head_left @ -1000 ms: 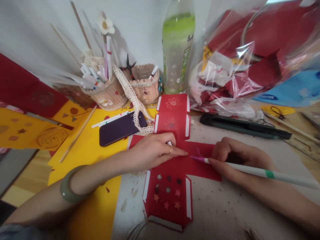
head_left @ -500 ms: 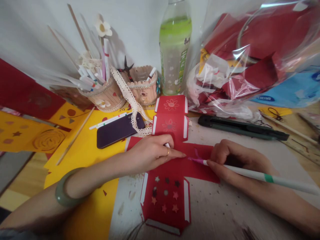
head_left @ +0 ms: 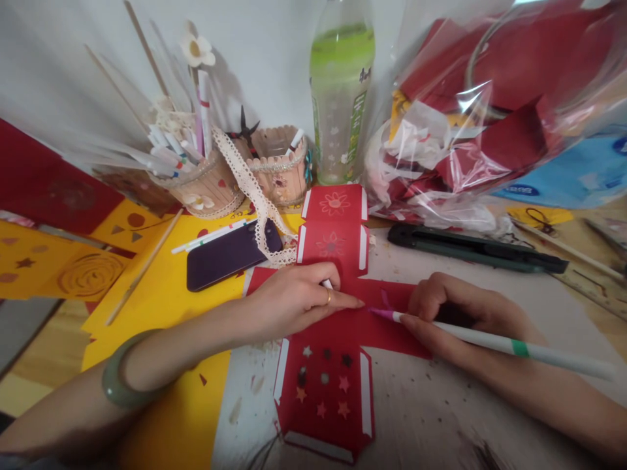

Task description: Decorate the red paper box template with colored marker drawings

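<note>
A red card cut as a box net, with white strips along its edges, lies in front of me. Two flower drawings mark its far panels, and star and round cut-out shapes its near one. My left hand rests on the card's middle, its index finger stretched to the right. A small white cap-like piece pokes out between its thumb and fingers. In my right hand is a white marker with a green band. Its purple tip touches or nearly touches the right panel, beside a short purple stroke, close to my left fingertip.
A dark phone and lace ribbon lie left of the card. Behind stand two decorated stick cups and a green-topped bottle. A utility knife lies at right, before a clear plastic bag of scraps.
The marker tip has shifted slightly left on the card, with my right hand following. My left hand stays in place. The whole view has shifted a little.
</note>
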A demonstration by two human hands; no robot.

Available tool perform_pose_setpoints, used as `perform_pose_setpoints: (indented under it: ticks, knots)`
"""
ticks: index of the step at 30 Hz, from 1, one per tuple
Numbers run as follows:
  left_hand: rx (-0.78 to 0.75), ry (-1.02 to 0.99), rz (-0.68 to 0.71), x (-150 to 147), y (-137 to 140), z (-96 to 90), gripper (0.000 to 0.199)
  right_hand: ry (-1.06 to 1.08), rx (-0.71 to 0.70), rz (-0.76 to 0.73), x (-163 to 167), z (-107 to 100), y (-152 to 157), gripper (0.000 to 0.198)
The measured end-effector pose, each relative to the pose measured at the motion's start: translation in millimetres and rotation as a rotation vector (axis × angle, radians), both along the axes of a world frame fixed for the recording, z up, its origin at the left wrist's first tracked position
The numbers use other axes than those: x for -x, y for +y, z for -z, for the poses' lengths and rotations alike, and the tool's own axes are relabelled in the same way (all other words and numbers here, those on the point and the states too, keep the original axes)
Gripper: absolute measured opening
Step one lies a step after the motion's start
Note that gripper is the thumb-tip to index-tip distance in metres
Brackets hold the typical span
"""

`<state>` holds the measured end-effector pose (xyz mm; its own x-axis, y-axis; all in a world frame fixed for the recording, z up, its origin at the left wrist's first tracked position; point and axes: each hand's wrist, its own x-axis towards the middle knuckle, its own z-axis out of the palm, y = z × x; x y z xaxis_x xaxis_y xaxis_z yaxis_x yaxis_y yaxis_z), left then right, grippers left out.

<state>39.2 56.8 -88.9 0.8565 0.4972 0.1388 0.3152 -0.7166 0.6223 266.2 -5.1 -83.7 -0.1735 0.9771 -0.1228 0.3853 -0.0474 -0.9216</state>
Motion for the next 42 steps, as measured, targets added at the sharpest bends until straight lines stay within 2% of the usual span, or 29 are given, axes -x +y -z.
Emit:
perform_pose_setpoints:
  ticks: [9, 17, 24, 31, 38, 42]
  knots:
    - [0.027, 0.027, -0.001, 1.2, 0.3, -2.7, 0.028, -0.076, 0.007, -0.040, -1.1, -5.3, 0.6, 0.029]
    - [0.021, 0.013, 0.000, 0.3, -0.5, -2.3, 0.028, -0.060, 0.020, -0.057, -3.5, -2.8, -0.1, 0.029]
    - [0.045, 0.005, 0.005, 1.3, -0.1, -2.9, 0.028, -0.028, 0.041, -0.046, -0.8, -2.6, 0.1, 0.028]
    - [0.045, 0.003, 0.007, 0.4, -0.6, -3.4, 0.028, 0.038, -0.016, 0.016, -0.7, -1.3, -1.0, 0.035]
    - [0.026, 0.005, 0.009, 1.3, 0.2, -1.3, 0.028, -0.026, -0.012, -0.034, -1.6, -2.2, -0.4, 0.029]
    - [0.029, -0.007, 0.009, 1.7, 0.7, 0.1, 0.028, 0.019, -0.014, 0.027, -1.9, -0.5, -0.9, 0.032]
